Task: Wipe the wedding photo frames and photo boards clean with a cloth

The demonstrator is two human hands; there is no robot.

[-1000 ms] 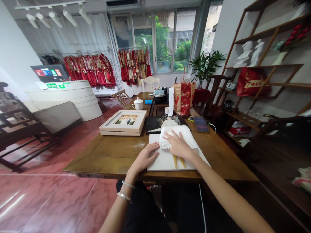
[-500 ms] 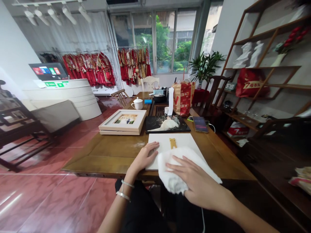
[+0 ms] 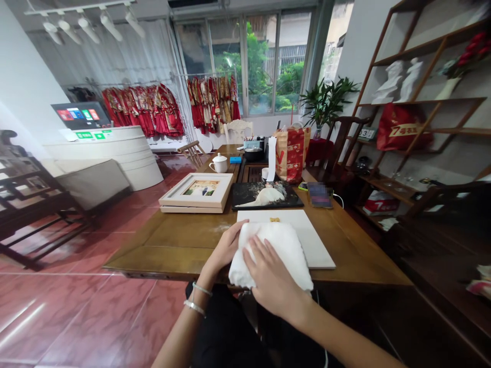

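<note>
A folded white cloth [image 3: 286, 245] covers the left and near part of a white board [image 3: 316, 248] lying at the table's front edge. My right hand [image 3: 270, 273] holds the cloth from above, pressing it against the board with outstretched fingers. At the board's left edge rests my left hand [image 3: 230, 243], open, its fingers stretched forward and partly hidden by the cloth. Just beyond the cloth, the top of a small tan piece [image 3: 274, 220] shows on the board; the cloth hides its lower part.
Left of the board lie stacked picture frames [image 3: 197, 191]. A dark photo panel [image 3: 264, 195] borders its far edge. Behind stand a lidded white mug [image 3: 218, 163] and a red-and-tan paper bag [image 3: 292, 153]. A phone [image 3: 320, 195] with a cable lies to the right.
My right hand and the cloth have moved left across the board, baring its right side and covering more of the tan piece. The left hand stays near the board's left edge.
</note>
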